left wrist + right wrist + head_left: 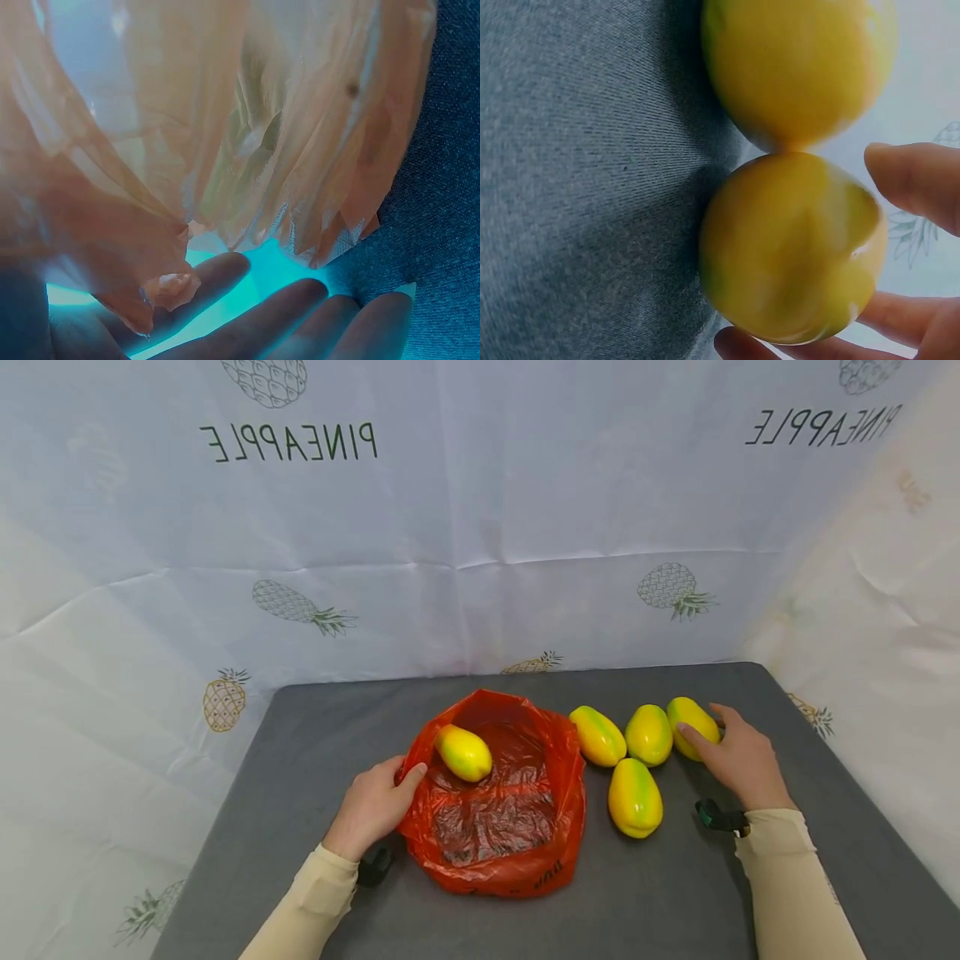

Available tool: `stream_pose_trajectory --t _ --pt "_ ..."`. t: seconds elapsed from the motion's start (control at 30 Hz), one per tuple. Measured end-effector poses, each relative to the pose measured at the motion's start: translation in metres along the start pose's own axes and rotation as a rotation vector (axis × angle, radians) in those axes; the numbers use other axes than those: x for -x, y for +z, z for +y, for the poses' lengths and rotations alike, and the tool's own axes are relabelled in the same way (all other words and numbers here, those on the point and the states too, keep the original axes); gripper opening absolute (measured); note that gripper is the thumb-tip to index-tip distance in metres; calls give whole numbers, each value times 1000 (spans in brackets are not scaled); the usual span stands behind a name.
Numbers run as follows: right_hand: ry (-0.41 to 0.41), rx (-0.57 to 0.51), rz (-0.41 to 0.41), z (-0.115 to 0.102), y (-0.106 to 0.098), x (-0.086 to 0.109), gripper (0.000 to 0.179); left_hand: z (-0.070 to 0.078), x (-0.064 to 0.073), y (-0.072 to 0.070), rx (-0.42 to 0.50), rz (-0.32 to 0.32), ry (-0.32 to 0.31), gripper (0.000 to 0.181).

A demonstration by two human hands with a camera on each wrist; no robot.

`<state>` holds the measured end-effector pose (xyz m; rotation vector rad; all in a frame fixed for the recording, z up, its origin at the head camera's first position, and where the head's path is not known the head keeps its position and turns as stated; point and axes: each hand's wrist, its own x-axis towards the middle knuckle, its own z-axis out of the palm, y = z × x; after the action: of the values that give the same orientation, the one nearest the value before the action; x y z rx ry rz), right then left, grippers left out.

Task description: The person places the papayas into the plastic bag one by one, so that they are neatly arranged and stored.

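Note:
A red plastic bag (495,881) lies with its mouth spread wide on the table. My left hand (375,802) pinches its left rim, thumb over the edge and fingers outside. One yellow papaya-like fruit (463,753) is inside the bag, near the upper left wall. My right hand (746,760) is around the rightmost fruit (692,727), which stands against its neighbour. In the right wrist view, fingers bend along the far side of that fruit (787,255), while the thumb is just off its surface. The left wrist view shows thin bag folds (315,150) above the left fingers.
Three more yellow-green fruits sit between the bag and my right hand: one beside the bag rim (597,737), one in the middle (648,735) and one nearer me (635,799). A pineapple-printed cloth (465,510) hangs behind the dark grey table (345,718).

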<state>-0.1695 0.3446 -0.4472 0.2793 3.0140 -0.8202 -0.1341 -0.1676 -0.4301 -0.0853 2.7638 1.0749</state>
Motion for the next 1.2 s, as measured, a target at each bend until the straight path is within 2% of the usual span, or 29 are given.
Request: stream_pose_trajectory --t 0.73,0.97,1.2 --pt "1 -2 -17 2 -7 0 91 -1 1 -1 -6 7 5 34" --pt "-10 1 0 5 -12 5 89 -1 2 1 4 7 12 32" --pt "-34 4 45 -3 -20 10 86 -1 1 1 -3 17 25 30"
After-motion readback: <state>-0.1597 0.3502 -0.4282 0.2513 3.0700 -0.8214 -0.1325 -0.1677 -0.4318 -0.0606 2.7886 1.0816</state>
